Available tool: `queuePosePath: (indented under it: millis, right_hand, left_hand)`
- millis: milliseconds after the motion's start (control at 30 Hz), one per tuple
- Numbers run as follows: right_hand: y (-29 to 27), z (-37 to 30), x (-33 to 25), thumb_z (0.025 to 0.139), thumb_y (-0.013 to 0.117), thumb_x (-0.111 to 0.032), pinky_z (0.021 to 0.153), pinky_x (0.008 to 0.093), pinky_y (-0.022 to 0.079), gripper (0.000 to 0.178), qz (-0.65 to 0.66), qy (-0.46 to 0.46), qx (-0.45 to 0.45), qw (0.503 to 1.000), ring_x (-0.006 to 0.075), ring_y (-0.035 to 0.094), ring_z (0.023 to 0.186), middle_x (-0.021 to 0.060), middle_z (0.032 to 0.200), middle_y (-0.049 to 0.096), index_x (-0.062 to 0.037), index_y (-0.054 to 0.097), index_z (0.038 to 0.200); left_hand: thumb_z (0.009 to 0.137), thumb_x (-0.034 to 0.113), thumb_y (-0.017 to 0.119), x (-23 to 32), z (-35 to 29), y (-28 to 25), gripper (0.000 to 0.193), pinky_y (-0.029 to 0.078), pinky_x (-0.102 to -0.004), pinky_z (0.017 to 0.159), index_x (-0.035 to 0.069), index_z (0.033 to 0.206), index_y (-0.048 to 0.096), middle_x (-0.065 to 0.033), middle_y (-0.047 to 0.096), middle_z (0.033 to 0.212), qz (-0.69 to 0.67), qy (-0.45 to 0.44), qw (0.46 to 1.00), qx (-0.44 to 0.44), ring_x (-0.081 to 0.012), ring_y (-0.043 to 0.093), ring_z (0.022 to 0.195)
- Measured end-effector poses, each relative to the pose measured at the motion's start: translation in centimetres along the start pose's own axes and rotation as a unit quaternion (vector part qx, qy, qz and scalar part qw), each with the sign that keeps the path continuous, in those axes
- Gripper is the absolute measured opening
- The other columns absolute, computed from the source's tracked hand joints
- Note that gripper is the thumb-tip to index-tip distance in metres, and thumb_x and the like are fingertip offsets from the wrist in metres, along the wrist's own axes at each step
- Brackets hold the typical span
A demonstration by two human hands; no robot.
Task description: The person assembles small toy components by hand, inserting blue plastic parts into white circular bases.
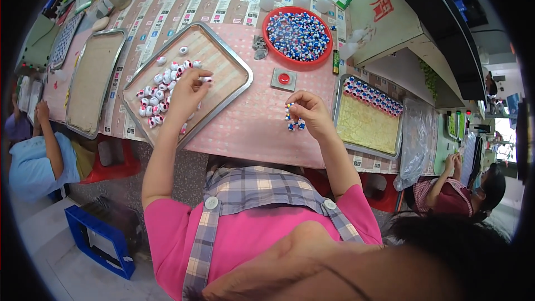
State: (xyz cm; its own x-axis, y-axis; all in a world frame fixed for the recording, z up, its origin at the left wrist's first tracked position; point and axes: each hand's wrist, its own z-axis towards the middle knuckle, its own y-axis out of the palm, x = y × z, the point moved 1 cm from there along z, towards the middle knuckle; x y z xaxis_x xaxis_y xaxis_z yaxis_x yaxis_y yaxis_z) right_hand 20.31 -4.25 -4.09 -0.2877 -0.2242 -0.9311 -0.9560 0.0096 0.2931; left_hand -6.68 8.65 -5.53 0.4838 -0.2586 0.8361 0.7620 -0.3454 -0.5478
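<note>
My left hand (190,90) is over the metal tray (237,58) on the left, its fingertips closed on a small white ball with red and dark marks (207,79). Many similar balls (153,101) lie loose in that tray, some hidden by my hand and wrist. To the right, my right hand (310,113) is above the pink tabletop with thumb and fingers pinched. Small blue-and-white pieces (288,112) show at its fingertips and just below them. Whether those lower pieces hang from the hand or rest on the table, I cannot tell.
A red round basin (267,44) full of small blue-and-white pieces stands beyond my right hand. Near it is a grey block with a red round top (283,78). At right, a tray (368,125) holds rows of finished-looking pieces; another tray (92,83) lies far left. Co-workers sit on both sides.
</note>
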Motion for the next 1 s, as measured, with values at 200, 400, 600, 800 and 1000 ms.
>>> queuePosePath:
  millis: [200, 400, 600, 800, 1000]
  right_hand:
    - [2.5, 0.6, -0.5, 0.076, 0.063, -0.008, 0.062, 0.0224, 0.043, 0.015, 0.087, 0.020, 0.003, 0.996, 0.0098, 0.054, 0.066, 0.0030, 0.075, 0.059, -0.0022, 0.059, 0.089]
    - [3.5, -0.2, -1.5, 0.076, 0.064, -0.007, 0.061, 0.0215, 0.044, 0.016, -0.010, -0.064, 0.005, 0.998, 0.0091, 0.055, 0.068, 0.0033, 0.077, 0.058, -0.0012, 0.056, 0.089]
    - [2.3, -0.1, -1.1, 0.077, 0.062, -0.006, 0.060, 0.0217, 0.044, 0.014, -0.005, -0.066, 0.029, 0.997, 0.0092, 0.055, 0.066, 0.0030, 0.075, 0.058, -0.0011, 0.055, 0.088]
    - [1.8, 0.2, -0.6, 0.077, 0.062, -0.006, 0.059, 0.0219, 0.043, 0.014, 0.075, -0.040, 0.007, 0.996, 0.0092, 0.054, 0.064, 0.0036, 0.075, 0.060, -0.0013, 0.058, 0.089]
    - [2.6, -0.3, -0.8, 0.075, 0.064, -0.004, 0.063, 0.0216, 0.044, 0.015, -0.025, -0.064, 0.011, 0.998, 0.0106, 0.056, 0.070, 0.0044, 0.081, 0.060, -0.0005, 0.058, 0.089]
  left_hand:
    - [0.077, 0.003, 0.060, 5.1, -2.7, 4.7, 0.032, 0.044, -0.0200, 0.071, 0.003, 0.109, 0.054, 0.0028, 0.052, 0.077, -0.399, -0.041, 0.906, -0.132, -0.0048, 0.051, 0.070]
    - [0.080, -0.003, 0.054, 6.8, -4.0, 7.9, 0.033, 0.045, -0.0243, 0.080, 0.001, 0.113, 0.050, -0.0070, 0.056, 0.108, -0.443, 0.019, 0.888, -0.122, -0.0114, 0.056, 0.094]
    - [0.079, -0.003, 0.055, 6.8, -3.8, 8.5, 0.031, 0.043, -0.0235, 0.081, 0.003, 0.109, 0.053, -0.0053, 0.054, 0.110, -0.414, 0.081, 0.899, -0.118, -0.0107, 0.052, 0.098]
    - [0.077, 0.005, 0.062, 6.8, -3.9, 8.8, 0.017, 0.040, -0.0185, 0.065, 0.004, 0.094, 0.059, -0.0012, 0.058, 0.095, -0.339, 0.055, 0.936, -0.079, -0.0051, 0.051, 0.079]
    - [0.081, 0.009, 0.059, 6.2, -3.7, 8.9, 0.009, 0.041, -0.0213, 0.052, 0.002, 0.085, 0.059, -0.0022, 0.056, 0.079, -0.374, -0.045, 0.919, -0.115, -0.0084, 0.051, 0.065]
